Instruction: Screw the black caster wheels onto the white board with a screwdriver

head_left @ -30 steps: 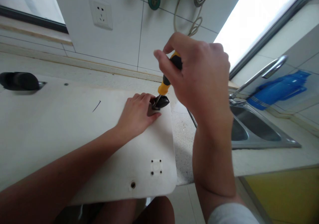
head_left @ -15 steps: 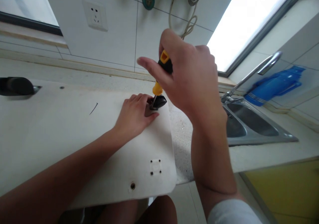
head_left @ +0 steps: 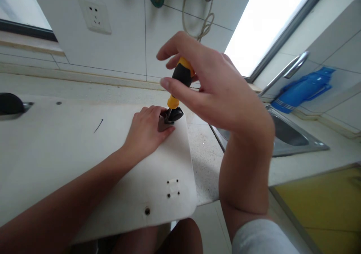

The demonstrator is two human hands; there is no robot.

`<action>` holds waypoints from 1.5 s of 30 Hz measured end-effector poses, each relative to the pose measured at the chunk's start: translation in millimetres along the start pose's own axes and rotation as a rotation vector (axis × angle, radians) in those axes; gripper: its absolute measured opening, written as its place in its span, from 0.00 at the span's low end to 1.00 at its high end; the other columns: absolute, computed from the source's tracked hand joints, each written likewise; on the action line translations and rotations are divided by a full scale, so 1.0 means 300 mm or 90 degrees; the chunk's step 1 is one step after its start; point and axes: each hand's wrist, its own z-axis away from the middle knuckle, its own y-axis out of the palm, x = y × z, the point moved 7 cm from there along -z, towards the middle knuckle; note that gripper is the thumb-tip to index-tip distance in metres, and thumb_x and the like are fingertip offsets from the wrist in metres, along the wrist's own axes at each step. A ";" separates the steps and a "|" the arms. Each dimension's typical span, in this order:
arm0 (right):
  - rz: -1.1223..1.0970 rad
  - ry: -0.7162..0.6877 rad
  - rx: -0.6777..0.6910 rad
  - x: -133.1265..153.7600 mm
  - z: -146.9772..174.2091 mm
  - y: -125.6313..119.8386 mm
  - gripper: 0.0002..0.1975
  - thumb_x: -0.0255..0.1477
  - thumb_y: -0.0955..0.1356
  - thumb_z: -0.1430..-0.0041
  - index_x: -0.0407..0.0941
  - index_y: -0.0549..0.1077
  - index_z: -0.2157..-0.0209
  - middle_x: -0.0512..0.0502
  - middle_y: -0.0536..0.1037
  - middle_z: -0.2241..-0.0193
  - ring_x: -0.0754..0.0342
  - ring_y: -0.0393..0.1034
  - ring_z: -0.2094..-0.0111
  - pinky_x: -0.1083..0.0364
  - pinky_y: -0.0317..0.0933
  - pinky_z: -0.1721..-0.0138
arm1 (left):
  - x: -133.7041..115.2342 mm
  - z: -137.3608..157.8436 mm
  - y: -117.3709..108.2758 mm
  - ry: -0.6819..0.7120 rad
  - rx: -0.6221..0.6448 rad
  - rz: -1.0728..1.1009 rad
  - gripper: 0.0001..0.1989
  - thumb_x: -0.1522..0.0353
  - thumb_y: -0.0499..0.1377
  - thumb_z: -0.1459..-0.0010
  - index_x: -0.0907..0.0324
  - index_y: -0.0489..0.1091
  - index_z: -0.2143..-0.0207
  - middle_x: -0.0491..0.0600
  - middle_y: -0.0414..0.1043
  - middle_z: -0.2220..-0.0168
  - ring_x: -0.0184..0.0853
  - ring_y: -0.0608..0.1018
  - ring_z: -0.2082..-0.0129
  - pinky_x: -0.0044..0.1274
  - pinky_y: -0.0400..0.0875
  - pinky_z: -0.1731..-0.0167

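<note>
Screwdriver: black-and-yellow handle, thin metal shank, leaning right at the top, shank down at the black fitting by the board's far right corner; tip contact hidden. Right hand has the handle loosely between thumb and fingers, index lifted off. Left hand pinches the fitting's metal base. White board ends just right of it, then counter, sink. Tiled wall behind; board runs wide leftward.
</note>
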 end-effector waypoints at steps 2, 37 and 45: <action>-0.078 -0.037 0.028 -0.014 0.011 -0.012 0.11 0.35 0.69 0.26 0.63 0.74 0.46 0.54 0.85 0.51 0.47 0.78 0.54 0.48 0.66 0.58 | 0.002 -0.002 0.000 -0.008 -0.001 0.001 0.20 0.63 0.74 0.40 0.56 0.77 0.48 0.55 0.84 0.51 0.57 0.82 0.47 0.44 0.75 0.48; -0.678 0.516 -0.877 -0.438 0.339 0.140 0.25 0.49 0.78 0.37 0.51 0.63 0.58 0.62 0.66 0.72 0.63 0.61 0.79 0.61 0.59 0.79 | -0.005 -0.002 0.015 0.045 0.028 0.061 0.25 0.58 0.67 0.31 0.56 0.74 0.35 0.56 0.80 0.37 0.55 0.78 0.39 0.46 0.71 0.40; -0.900 0.770 -0.931 -0.576 0.475 0.471 0.17 0.42 0.72 0.24 0.42 0.76 0.48 0.50 0.78 0.62 0.61 0.71 0.69 0.60 0.70 0.69 | 0.006 -0.023 0.019 0.013 0.021 0.125 0.18 0.59 0.63 0.29 0.56 0.74 0.42 0.58 0.84 0.45 0.53 0.82 0.44 0.45 0.73 0.42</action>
